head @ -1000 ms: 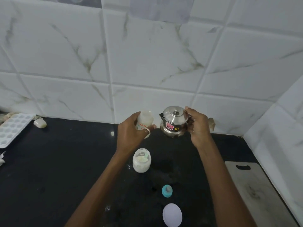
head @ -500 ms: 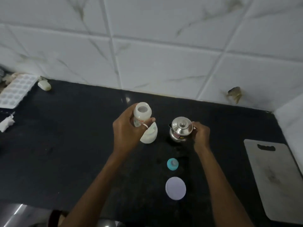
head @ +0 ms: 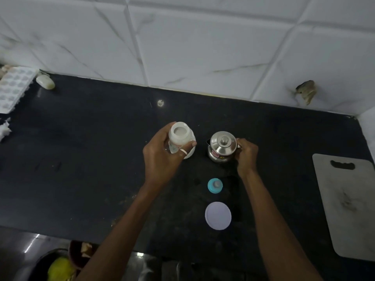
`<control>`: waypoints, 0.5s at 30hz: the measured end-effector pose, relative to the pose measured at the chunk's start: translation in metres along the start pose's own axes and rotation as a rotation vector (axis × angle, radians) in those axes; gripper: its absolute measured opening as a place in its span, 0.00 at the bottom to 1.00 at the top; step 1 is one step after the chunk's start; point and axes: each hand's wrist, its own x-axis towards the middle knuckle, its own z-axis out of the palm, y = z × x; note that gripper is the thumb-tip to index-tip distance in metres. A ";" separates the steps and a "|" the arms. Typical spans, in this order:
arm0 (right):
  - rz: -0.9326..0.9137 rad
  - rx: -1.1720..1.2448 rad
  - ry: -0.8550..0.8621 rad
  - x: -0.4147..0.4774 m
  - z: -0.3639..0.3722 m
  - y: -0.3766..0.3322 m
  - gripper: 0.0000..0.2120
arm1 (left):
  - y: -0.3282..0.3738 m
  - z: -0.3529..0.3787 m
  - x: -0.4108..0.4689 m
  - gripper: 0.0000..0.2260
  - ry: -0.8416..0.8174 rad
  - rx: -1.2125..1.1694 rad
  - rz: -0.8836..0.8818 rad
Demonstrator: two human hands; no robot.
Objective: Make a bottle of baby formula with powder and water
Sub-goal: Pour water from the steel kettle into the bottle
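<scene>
— Where is everything?
— On the black counter (head: 91,159), centre. My right hand (head: 246,153) curls round the handle of the lidded steel jug (head: 222,147). My left hand (head: 162,157) wraps the open bottle (head: 179,136), held just left of the jug.
— Risk?
— The bottle's narrow mouth: a fast pour could splash past it, or the jug's lid could slip off.
</scene>
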 end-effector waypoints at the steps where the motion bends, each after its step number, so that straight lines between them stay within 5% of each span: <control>1: 0.003 -0.015 -0.001 0.000 -0.002 0.001 0.09 | 0.000 0.001 -0.001 0.27 -0.005 0.005 0.004; 8: -0.025 -0.048 -0.026 -0.002 -0.008 0.006 0.15 | 0.005 0.004 -0.004 0.27 -0.028 -0.003 0.012; 15: -0.003 -0.029 0.036 -0.003 -0.013 0.004 0.06 | 0.006 0.004 -0.011 0.27 -0.055 -0.003 0.014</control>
